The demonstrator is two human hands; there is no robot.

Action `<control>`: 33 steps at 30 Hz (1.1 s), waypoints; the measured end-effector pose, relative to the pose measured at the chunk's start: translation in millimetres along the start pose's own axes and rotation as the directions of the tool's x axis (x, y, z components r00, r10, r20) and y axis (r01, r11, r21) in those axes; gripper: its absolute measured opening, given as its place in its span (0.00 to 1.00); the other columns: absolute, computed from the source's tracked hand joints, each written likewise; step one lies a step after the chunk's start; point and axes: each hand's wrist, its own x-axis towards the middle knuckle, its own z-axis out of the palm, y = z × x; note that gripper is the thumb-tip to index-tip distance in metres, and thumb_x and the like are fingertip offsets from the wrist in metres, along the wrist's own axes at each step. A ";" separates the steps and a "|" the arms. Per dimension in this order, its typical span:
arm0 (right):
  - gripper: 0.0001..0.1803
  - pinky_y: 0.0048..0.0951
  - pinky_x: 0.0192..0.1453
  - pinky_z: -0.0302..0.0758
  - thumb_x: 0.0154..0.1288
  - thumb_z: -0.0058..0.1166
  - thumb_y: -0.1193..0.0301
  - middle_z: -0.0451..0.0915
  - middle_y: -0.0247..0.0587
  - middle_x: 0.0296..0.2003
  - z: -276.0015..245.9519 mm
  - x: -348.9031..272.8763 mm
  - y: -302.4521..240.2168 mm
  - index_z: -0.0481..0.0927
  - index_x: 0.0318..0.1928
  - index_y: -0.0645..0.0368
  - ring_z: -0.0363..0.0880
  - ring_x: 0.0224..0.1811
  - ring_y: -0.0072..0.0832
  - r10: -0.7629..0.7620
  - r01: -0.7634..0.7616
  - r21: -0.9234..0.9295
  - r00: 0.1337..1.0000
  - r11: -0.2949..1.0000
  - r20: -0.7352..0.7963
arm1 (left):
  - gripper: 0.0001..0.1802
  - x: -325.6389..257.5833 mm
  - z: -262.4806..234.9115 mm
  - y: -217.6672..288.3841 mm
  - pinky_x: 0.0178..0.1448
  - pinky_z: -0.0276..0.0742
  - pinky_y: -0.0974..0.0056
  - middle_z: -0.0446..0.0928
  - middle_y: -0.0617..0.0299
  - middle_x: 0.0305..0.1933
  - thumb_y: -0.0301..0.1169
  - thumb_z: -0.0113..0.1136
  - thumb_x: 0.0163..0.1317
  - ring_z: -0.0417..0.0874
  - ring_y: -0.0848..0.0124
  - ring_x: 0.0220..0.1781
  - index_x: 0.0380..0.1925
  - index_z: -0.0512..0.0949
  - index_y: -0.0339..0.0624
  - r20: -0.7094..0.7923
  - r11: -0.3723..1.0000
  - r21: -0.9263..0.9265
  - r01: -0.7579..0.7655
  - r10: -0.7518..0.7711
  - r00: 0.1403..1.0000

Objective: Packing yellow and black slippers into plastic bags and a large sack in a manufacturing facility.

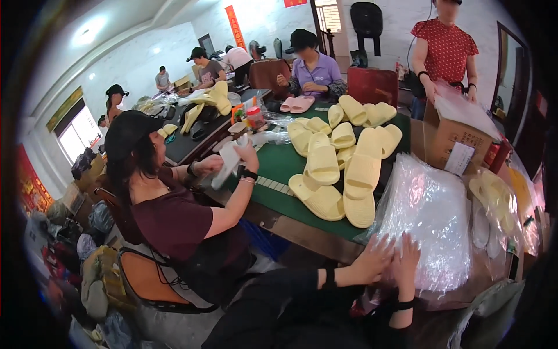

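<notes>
A thick stack of clear plastic bags (430,215) lies on the table in front of me, shiny and slightly crinkled. My left hand (372,260) is at the stack's near left corner, its fingers stretched out. Close beside it, my right hand (406,259) rests against the near edge with fingers extended and apart. Neither hand visibly holds anything. Just beyond the stack, pale yellow slide slippers (361,174) lie in a loose heap, some upright and some tipped over one another.
A cardboard box (459,136) stands at the far right, where a person in red handles plastic sheets. Bagged yellow slippers (494,200) lie right of the stack. At my left, a seated person holds a pale slipper (228,164). A green mat (276,168) covers the table.
</notes>
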 end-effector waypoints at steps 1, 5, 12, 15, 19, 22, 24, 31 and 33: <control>0.30 0.55 0.74 0.44 0.66 0.49 0.65 0.62 0.52 0.66 7.3 -4.7 2.4 0.62 0.68 0.54 0.51 0.72 0.55 0.088 -0.087 -0.019 0.991 0.996 0.098 | 0.33 -4.4 -9.2 0.8 0.72 0.47 0.39 0.53 0.42 0.72 0.39 0.62 0.52 0.50 0.45 0.74 0.57 0.69 0.37 0.045 0.984 0.137 -0.117 0.111 0.993; 0.33 0.61 0.73 0.36 0.66 0.48 0.57 0.59 0.50 0.68 18.2 -4.8 -16.1 0.58 0.71 0.44 0.44 0.73 0.58 0.219 -0.197 -0.113 0.943 0.974 0.251 | 0.19 -50.3 -55.7 -14.5 0.59 0.67 0.52 0.73 0.52 0.48 0.42 0.57 0.60 0.73 0.54 0.54 0.44 0.73 0.40 0.280 0.993 -0.076 -0.094 0.112 0.954; 0.36 0.62 0.74 0.31 0.65 0.48 0.49 0.54 0.52 0.70 12.3 -17.8 -25.6 0.61 0.70 0.50 0.40 0.75 0.57 0.149 -0.104 -0.227 0.971 0.968 0.188 | 0.18 -152.3 -23.6 -123.7 0.47 0.75 0.51 0.79 0.46 0.45 0.42 0.49 0.67 0.80 0.51 0.45 0.41 0.77 0.36 0.902 0.916 -0.165 0.365 -0.009 0.432; 0.37 0.61 0.74 0.30 0.65 0.48 0.48 0.52 0.55 0.71 11.8 -23.8 -32.1 0.60 0.70 0.52 0.37 0.75 0.56 0.128 -0.090 -0.146 0.954 0.985 0.273 | 0.18 -139.4 -10.3 -151.6 0.47 0.75 0.51 0.79 0.47 0.45 0.41 0.49 0.67 0.80 0.52 0.45 0.41 0.77 0.36 0.913 0.928 -0.178 0.327 0.031 0.407; 0.40 0.62 0.73 0.29 0.63 0.50 0.47 0.52 0.54 0.71 12.8 -25.1 -29.1 0.60 0.69 0.58 0.37 0.75 0.57 0.122 -0.090 -0.116 0.942 0.989 0.311 | 0.17 -128.8 0.7 -183.3 0.46 0.75 0.52 0.79 0.47 0.44 0.40 0.50 0.66 0.80 0.53 0.44 0.40 0.77 0.36 0.918 0.934 -0.183 0.307 0.051 0.393; 0.40 0.63 0.73 0.30 0.61 0.52 0.47 0.52 0.54 0.71 21.5 -31.8 -19.9 0.62 0.68 0.57 0.38 0.75 0.57 0.108 -0.048 -0.197 0.945 0.979 0.309 | 0.17 -135.6 1.6 -203.9 0.46 0.75 0.52 0.79 0.48 0.43 0.39 0.50 0.66 0.80 0.53 0.43 0.40 0.77 0.36 0.923 0.931 -0.176 0.321 0.043 0.382; 0.40 0.63 0.73 0.30 0.61 0.52 0.47 0.52 0.54 0.71 27.5 -35.6 -18.6 0.62 0.68 0.58 0.38 0.75 0.57 0.100 -0.035 -0.214 0.949 0.976 0.299 | 0.16 -144.0 1.0 -215.2 0.46 0.75 0.52 0.79 0.48 0.42 0.39 0.50 0.65 0.80 0.54 0.43 0.39 0.77 0.36 0.927 0.926 -0.170 0.338 0.034 0.374; 0.40 0.63 0.73 0.31 0.60 0.53 0.49 0.52 0.52 0.71 37.7 -38.4 -14.8 0.62 0.68 0.56 0.39 0.75 0.56 0.078 -0.003 -0.282 0.964 0.959 0.256 | 0.15 -176.6 -0.5 -235.9 0.45 0.75 0.53 0.79 0.49 0.41 0.37 0.50 0.64 0.80 0.55 0.42 0.38 0.78 0.36 0.946 0.907 -0.151 0.394 0.017 0.323; 0.40 0.63 0.73 0.31 0.60 0.53 0.49 0.52 0.52 0.71 36.6 -36.7 -15.9 0.62 0.68 0.56 0.39 0.75 0.56 0.077 0.001 -0.297 0.965 0.955 0.252 | 0.15 -184.0 -2.2 -240.4 0.44 0.75 0.53 0.79 0.49 0.40 0.37 0.50 0.64 0.80 0.55 0.42 0.38 0.78 0.36 0.953 0.905 -0.144 0.401 0.019 0.302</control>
